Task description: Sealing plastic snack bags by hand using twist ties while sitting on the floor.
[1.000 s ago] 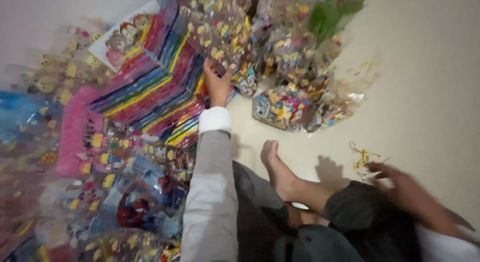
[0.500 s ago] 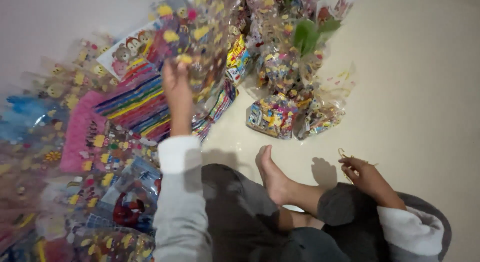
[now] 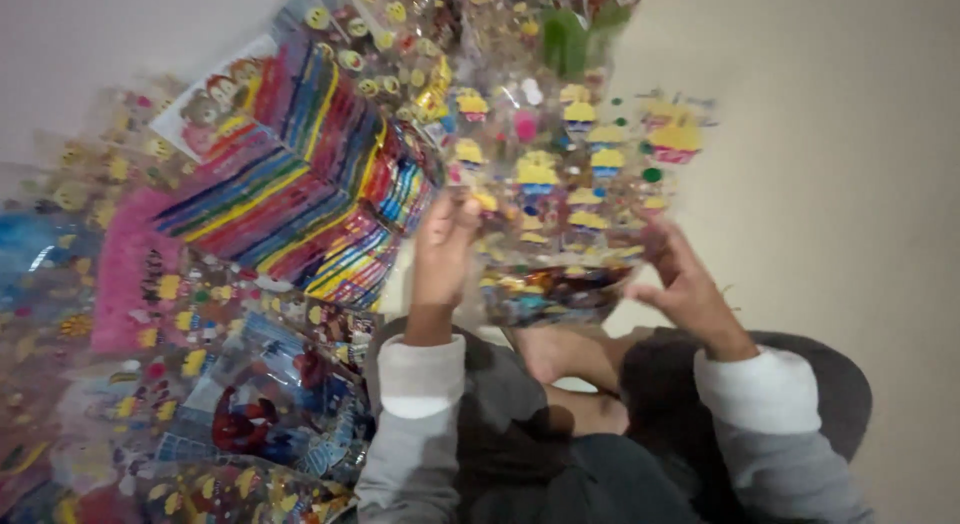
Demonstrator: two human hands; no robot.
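My left hand (image 3: 443,249) grips the left edge of a clear plastic bag (image 3: 575,179) printed with yellow cupcakes and coloured dots. My right hand (image 3: 680,279) holds the bag's right edge, so the bag is stretched between both hands, above my bare foot (image 3: 550,349) and crossed legs. Through the bag, filled packets on the floor show as a blur. Both sleeves are grey with white cuffs.
A fanned stack of rainbow-striped packets (image 3: 300,184) lies to the left. A pink packet (image 3: 125,264), cartoon-printed bags (image 3: 260,404) and several clear printed bags cover the floor on the left. More filled bags (image 3: 560,24) sit at the top. Cream floor (image 3: 850,184) spreads on the right.
My left hand pulled a cupcake-printed bag from the pile toward my lap. My right hand rose from the floor on the right and took the bag's other edge.
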